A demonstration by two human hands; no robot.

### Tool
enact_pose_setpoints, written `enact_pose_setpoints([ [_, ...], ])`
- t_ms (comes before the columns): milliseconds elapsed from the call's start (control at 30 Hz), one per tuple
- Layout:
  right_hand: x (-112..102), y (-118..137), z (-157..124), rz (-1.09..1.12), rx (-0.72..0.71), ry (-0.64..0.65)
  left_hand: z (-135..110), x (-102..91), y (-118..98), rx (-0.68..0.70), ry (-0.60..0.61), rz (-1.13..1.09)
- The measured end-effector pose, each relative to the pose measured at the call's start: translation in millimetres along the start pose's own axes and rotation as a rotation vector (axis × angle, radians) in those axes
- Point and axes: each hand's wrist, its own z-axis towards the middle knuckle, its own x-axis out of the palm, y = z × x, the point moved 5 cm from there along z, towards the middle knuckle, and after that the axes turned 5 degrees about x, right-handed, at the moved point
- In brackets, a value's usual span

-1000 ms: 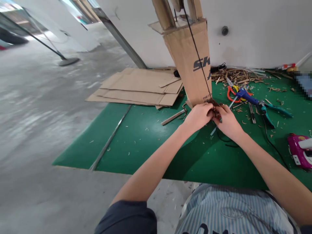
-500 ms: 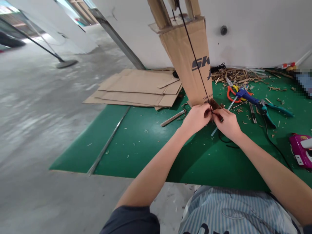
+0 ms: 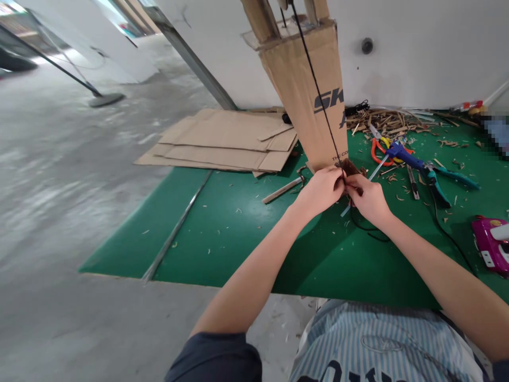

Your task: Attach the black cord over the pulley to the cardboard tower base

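Observation:
A tapered cardboard piece (image 3: 304,101), printed with dark lettering, rises from the green mat and ends in a wooden frame at the top. A thin black cord (image 3: 318,90) runs down its face to my hands. My left hand (image 3: 320,192) and my right hand (image 3: 368,199) meet at its lower end, fingers pinched on the cord. A small brown piece (image 3: 350,168) shows just above them, partly hidden. A pale thin rod (image 3: 358,197) passes under my right hand.
Orange-handled scissors (image 3: 377,151), a blue glue gun (image 3: 401,154), teal pliers (image 3: 441,180) and wood shavings (image 3: 385,122) lie right on the green mat (image 3: 238,233). Flattened cardboard sheets (image 3: 222,143) lie behind it, left. A pink device (image 3: 491,244) sits far right.
My hands have drawn closer together around the cord, covering more of the brown piece. The view has shifted slightly.

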Motion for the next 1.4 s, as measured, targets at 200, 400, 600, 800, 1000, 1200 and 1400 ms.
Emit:
enact_pose_setpoints([
  [200,4,-6,6,0.169,0.139,0.035,1,-1.2,0,0.002,0.058,0.004],
  [400,4,-4,9,0.033,0.092,-0.015,1,-5.0,1,-0.019,0.057,-0.036],
  [600,6,0,8,-0.096,0.031,-0.002,2,-7.7,3,-0.062,0.043,-0.039],
  [800,-3,11,-9,-0.044,-0.017,-0.081,4,-8.6,9,-0.118,0.043,-0.059],
  [1000,11,-6,-16,0.552,0.450,-0.074,7,-7.7,3,-0.118,0.068,-0.008],
  [1200,15,3,-15,0.364,0.350,-0.060,7,-9.3,3,-0.185,0.074,-0.062],
  [1400,7,22,-17,-0.171,-0.079,-0.083,7,-14.0,6,-0.177,0.080,-0.132],
])
